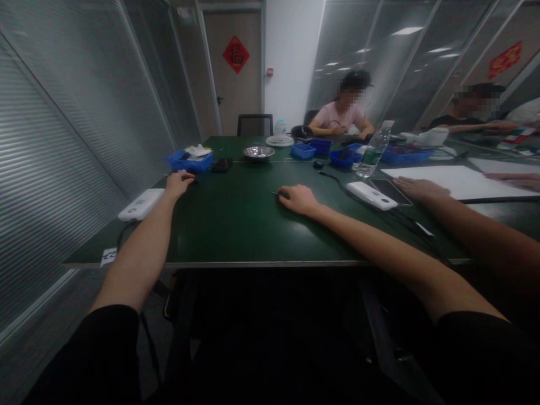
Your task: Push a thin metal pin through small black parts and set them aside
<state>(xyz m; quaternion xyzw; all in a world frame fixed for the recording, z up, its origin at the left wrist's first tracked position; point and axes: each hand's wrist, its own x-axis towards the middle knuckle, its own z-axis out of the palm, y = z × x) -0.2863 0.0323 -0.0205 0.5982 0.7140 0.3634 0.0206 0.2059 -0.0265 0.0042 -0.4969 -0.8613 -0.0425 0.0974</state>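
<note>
My right hand (298, 200) rests on the green table (236, 225) with its fingers closed. A thin, pale-tipped object (275, 193) sticks out from the fingertips to the left; its kind is too small to tell. My left hand (179, 183) is further left, near the table's left side, fingers bent together in a pinch. What it may hold is too small to make out. Just behind it stands a blue basket (192, 162) with white crumpled tissue (198, 151) on top. A dark phone-like object (222, 165) lies right of that basket.
A white power bank (141, 204) lies beside my left forearm, another white power bank (371, 196) right of my right hand. Further back are a metal bowl (259, 153), blue trays (302, 150) and a plastic bottle (375, 151). A neighbour's hand (422, 190) lies by white sheets.
</note>
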